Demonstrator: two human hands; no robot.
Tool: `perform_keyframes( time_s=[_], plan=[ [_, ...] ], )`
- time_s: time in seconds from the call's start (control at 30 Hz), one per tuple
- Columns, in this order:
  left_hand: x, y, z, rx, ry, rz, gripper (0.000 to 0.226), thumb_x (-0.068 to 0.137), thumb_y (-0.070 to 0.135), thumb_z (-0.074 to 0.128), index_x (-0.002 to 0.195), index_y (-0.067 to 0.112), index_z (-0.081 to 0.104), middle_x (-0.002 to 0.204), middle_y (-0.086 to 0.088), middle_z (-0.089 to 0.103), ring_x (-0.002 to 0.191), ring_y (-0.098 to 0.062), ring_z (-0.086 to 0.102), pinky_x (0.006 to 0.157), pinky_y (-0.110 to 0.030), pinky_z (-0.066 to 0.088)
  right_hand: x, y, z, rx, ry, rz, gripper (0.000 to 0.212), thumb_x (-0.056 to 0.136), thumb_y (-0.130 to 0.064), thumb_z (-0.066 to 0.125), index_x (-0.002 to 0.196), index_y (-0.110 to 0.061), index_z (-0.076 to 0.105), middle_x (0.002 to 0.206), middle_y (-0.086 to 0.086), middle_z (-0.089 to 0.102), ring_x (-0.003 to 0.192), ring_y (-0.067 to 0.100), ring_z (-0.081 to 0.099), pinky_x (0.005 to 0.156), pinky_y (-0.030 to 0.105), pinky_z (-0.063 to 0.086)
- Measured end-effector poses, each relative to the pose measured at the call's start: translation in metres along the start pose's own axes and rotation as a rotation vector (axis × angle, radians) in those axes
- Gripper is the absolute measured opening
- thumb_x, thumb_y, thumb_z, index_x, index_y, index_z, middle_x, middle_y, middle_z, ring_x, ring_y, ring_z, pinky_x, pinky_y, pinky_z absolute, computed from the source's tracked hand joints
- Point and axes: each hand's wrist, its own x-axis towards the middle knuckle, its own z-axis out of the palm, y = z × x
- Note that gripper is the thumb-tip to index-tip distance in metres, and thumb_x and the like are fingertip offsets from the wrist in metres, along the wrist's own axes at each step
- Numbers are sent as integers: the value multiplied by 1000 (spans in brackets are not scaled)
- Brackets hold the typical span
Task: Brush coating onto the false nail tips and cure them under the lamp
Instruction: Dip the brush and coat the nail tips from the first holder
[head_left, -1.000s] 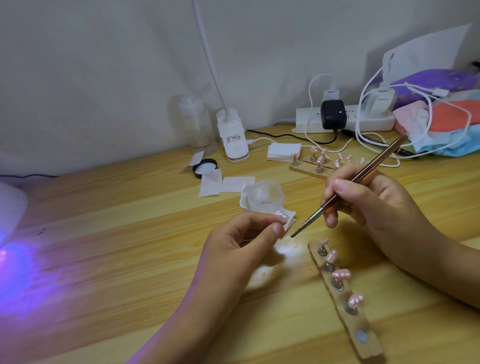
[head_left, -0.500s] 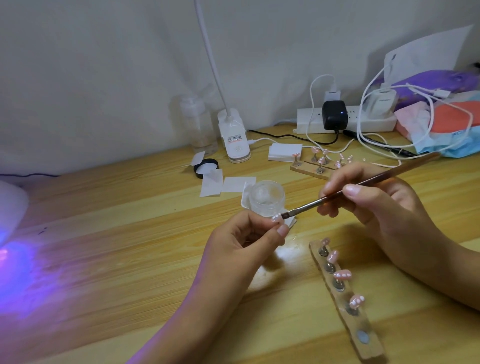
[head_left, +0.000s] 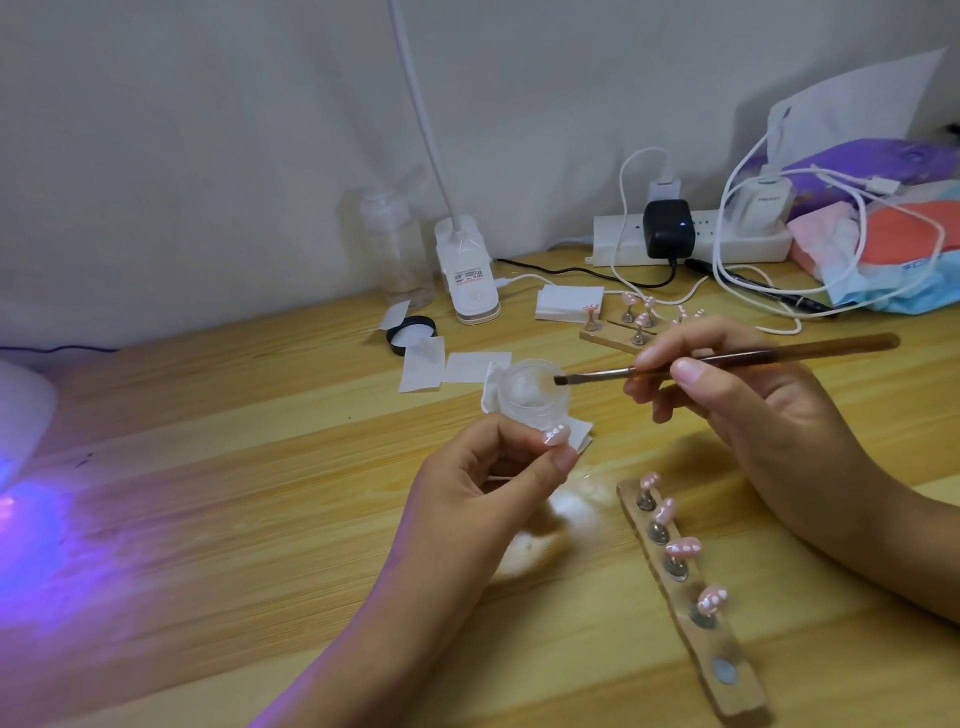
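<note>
Home nail-craft desk: wooden tabletop (head_left: 260, 467) against a bare wall (head_left: 208, 130), power strip (head_left: 618, 244) crowded with chargers, clip-on lamp (head_left: 470, 280), tissue packs (head_left: 893, 270). At left, a curing lamp (head_left: 21, 410) glowing violet; a wooden stand (head_left: 727, 649) carries false nail tips (head_left: 683, 548).

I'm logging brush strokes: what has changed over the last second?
The right hand swung the brush from the nail tip pinched in the left hand up to the jar, bristles now at its opening. Both grips and the holder strip are unchanged.
</note>
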Motion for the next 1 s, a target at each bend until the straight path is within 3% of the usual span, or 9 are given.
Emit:
perform_keyframes(
  time_s=[0.1, 0.23, 0.3, 0.37, 0.47, 0.6, 0.83, 1.0],
  plan=[
    [0, 0, -1, -3, -8, 17, 10, 78, 34, 78, 85, 29, 76, 95, -2, 75, 90, -17, 69, 77, -35, 60, 2, 1, -2, 39, 24, -2, 22, 88, -8, 49, 93, -19, 68, 88, 1, 67, 87, 18, 63, 72, 24, 51],
    [0, 2, -1, 4, -24, 36, 9, 81, 36, 74, 88, 30, 78, 93, 5, 76, 88, -7, 69, 71, -12, 52, 1, 1, -4, 77, 28, 13, 24, 86, -9, 54, 90, -27, 70, 80, -1, 68, 80, 15, 64, 70, 21, 51],
    [0, 1, -1, 16, -36, 42, 10, 82, 37, 74, 90, 31, 77, 94, 4, 75, 89, -8, 69, 73, -14, 53, 1, 1, -4, 102, 37, 25, 15, 85, -15, 60, 88, -26, 70, 78, -1, 67, 77, 15, 64, 69, 21, 52],
    [0, 0, -2, 19, -46, 50, 8, 85, 31, 74, 94, 30, 75, 95, -1, 74, 85, -15, 69, 72, -27, 59, 1, 0, -5, 126, 51, 37, 8, 82, -26, 63, 85, -26, 70, 80, -1, 66, 77, 14, 63, 69, 21, 52],
    [0, 0, -1, 18, -36, 52, 6, 84, 29, 72, 89, 29, 72, 93, -5, 72, 77, -14, 65, 71, -38, 60, 1, 1, -6, 147, 51, 49, 8, 83, -23, 61, 86, -26, 69, 82, 1, 66, 76, 15, 64, 68, 22, 53],
    [1, 1, 0, 34, -42, 60, 4, 81, 33, 74, 84, 31, 73, 90, -1, 72, 74, -3, 62, 65, -15, 52, 1, 1, -4, 165, 46, 59, 13, 86, -16, 59, 87, -25, 68, 77, 0, 65, 70, 15, 64, 65, 23, 53],
    [0, 2, 0, 45, -40, 74, 17, 87, 12, 73, 82, 28, 73, 82, 8, 70, 73, -1, 61, 66, -10, 47, 2, -2, 1, 166, 8, 72, 11, 83, -20, 61, 79, -25, 70, 71, 3, 66, 65, 16, 66, 61, 22, 52],
    [0, 4, 1, 55, -49, 71, 19, 87, 10, 72, 81, 27, 72, 80, 10, 69, 72, 0, 60, 65, -9, 45, 2, -1, 1, 153, -3, 82, 6, 84, -23, 64, 82, -25, 69, 72, 3, 67, 67, 17, 67, 62, 22, 53]
  ],
)
